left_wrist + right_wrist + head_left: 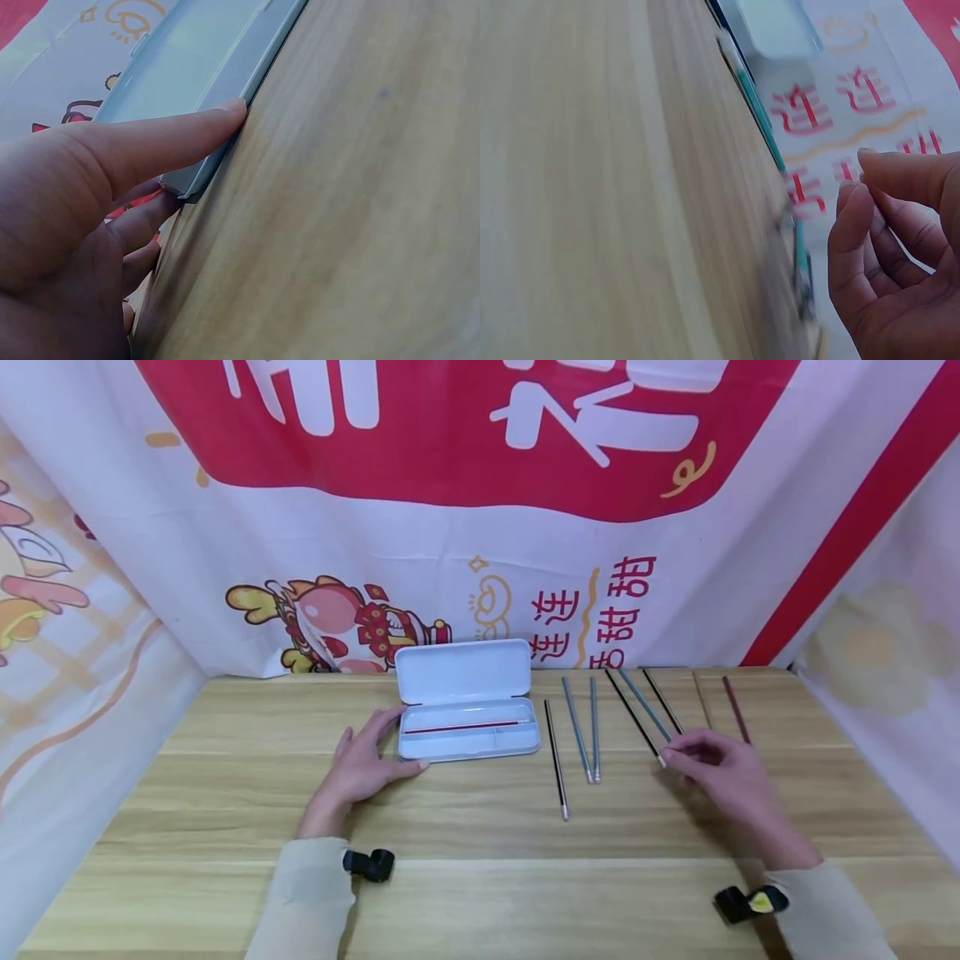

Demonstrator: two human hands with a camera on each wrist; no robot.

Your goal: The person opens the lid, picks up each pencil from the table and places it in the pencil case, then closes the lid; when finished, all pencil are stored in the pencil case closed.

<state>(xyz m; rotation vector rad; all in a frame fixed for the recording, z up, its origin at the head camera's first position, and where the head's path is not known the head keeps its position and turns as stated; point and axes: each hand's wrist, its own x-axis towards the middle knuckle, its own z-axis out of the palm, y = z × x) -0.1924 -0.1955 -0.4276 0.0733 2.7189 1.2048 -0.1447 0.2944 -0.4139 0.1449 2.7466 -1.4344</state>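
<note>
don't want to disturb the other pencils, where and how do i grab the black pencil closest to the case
Probably pinch the black pencil by its white-tipped end, thumb and finger across the shaft, coming from the near side: it lies flat, that end jutting past the two blue pencils beside it.

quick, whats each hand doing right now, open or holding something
Left hand: closed on the left end of the pencil case.
Right hand: closed, fingers curled near the pencils, nothing visible in its grip.

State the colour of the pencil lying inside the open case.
Red; the pencil shows best in the head view.
</note>
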